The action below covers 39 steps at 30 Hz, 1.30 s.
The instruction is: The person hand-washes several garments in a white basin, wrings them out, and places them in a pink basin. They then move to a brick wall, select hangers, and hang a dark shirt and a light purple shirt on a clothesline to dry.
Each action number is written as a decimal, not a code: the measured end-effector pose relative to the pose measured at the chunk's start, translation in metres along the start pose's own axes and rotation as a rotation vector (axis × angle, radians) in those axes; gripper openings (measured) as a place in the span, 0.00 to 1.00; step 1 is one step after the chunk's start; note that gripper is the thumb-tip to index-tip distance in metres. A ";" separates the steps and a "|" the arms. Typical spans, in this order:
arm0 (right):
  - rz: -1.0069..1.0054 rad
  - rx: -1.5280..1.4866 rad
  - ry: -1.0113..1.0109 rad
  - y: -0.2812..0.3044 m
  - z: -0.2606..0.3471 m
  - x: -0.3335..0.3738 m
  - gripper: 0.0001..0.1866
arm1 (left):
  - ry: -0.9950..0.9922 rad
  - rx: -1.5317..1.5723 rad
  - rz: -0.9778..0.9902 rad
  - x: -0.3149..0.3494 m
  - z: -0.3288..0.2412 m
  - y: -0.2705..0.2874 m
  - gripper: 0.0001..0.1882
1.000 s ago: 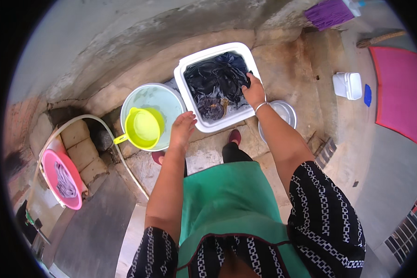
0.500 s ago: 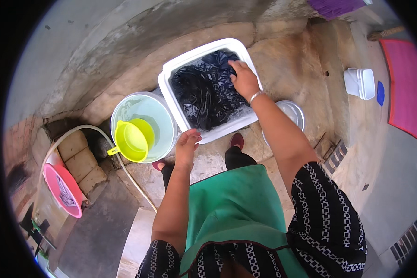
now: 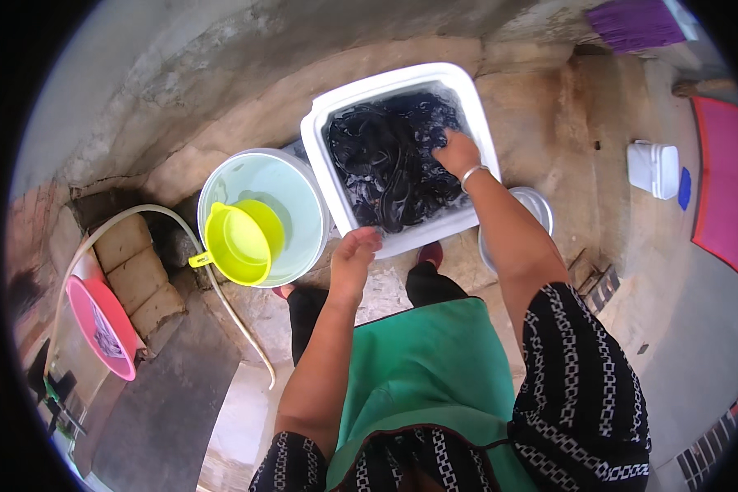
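Two bare hands at a white rectangular plastic tub (image 3: 320,131) of dark wet laundry (image 3: 385,164), seen from the head camera.

Inside the tub, the right hand (image 3: 457,153) presses down on the soaked cloth, fingers bent into it, apparently to knead it. Just outside the tub's near rim, the left hand (image 3: 353,261) hovers loosely curled, holding nothing. Left of the tub stands a pale round bucket (image 3: 303,205) with a yellow-green plastic jug (image 3: 239,243) resting inside, handy for scooping.
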State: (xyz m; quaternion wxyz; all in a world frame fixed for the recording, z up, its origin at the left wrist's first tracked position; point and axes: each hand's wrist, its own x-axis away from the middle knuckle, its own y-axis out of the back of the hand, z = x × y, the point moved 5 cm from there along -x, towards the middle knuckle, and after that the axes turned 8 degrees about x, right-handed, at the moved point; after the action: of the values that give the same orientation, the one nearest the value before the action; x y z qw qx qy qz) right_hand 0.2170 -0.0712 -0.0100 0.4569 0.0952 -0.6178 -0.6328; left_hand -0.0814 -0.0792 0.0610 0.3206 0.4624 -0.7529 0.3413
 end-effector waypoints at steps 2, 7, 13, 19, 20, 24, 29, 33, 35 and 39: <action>-0.153 -0.213 0.048 0.047 0.001 0.021 0.26 | 0.034 0.057 0.013 0.008 -0.009 -0.008 0.15; -0.114 -0.812 0.246 0.219 0.060 0.107 0.13 | 0.019 0.028 0.086 0.046 -0.049 -0.040 0.15; -0.195 -0.884 0.397 0.409 0.124 0.222 0.10 | -0.082 0.030 0.033 0.086 -0.118 -0.068 0.22; -0.345 -0.795 0.508 0.518 0.165 0.296 0.08 | -0.526 -0.024 0.292 0.168 -0.249 -0.124 0.41; -0.375 -0.764 0.510 0.525 0.171 0.304 0.08 | -0.568 -0.052 0.305 0.177 -0.264 -0.124 0.38; -0.406 -0.877 0.582 0.556 0.188 0.343 0.10 | -0.565 -0.155 0.210 0.195 -0.289 -0.098 0.37; -0.512 -0.866 0.738 0.601 0.227 0.405 0.05 | -0.913 -0.624 -0.016 0.202 -0.268 -0.092 0.32; -0.594 -0.892 0.759 0.621 0.221 0.419 0.05 | -1.018 -0.569 -0.035 0.242 -0.254 -0.110 0.22; -0.571 -1.015 0.745 0.626 0.210 0.415 0.05 | -0.897 -0.622 -0.005 0.234 -0.233 -0.108 0.23; -0.529 -1.218 0.725 0.625 0.200 0.408 0.04 | -0.867 -0.872 0.236 0.221 -0.174 -0.123 0.27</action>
State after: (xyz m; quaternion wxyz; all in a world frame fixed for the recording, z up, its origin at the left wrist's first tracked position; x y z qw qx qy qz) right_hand 0.1379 -0.1027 0.7579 0.4363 0.1730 0.0732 -0.8800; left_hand -0.0204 -0.0857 0.3614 0.1052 0.2993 -0.9306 -0.1829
